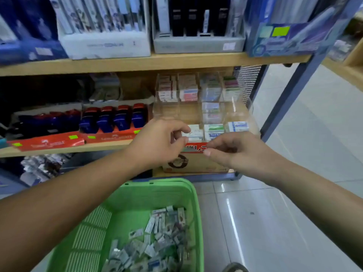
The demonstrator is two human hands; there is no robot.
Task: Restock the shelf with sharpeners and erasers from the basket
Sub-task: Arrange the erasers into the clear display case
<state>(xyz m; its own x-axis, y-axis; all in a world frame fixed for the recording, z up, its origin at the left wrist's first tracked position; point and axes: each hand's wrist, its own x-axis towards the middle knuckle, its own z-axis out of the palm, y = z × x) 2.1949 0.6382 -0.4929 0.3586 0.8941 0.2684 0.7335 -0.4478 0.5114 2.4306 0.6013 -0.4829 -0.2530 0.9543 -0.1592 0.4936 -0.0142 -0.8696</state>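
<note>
Though slatted, glossy green plastic basket

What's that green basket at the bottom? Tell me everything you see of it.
The green basket looks plastic: open-topped, slotted side walls, thick rim. It sits upright, low before the shelf. A heap of small wrapped packets lies in its near right part; the rest shows bare bottom. The left hand and right hand are above, not touching it.

Single head-worn wide-angle view, facing forward and down: close to the shelf, directly above the green basket, floor at right.
</note>
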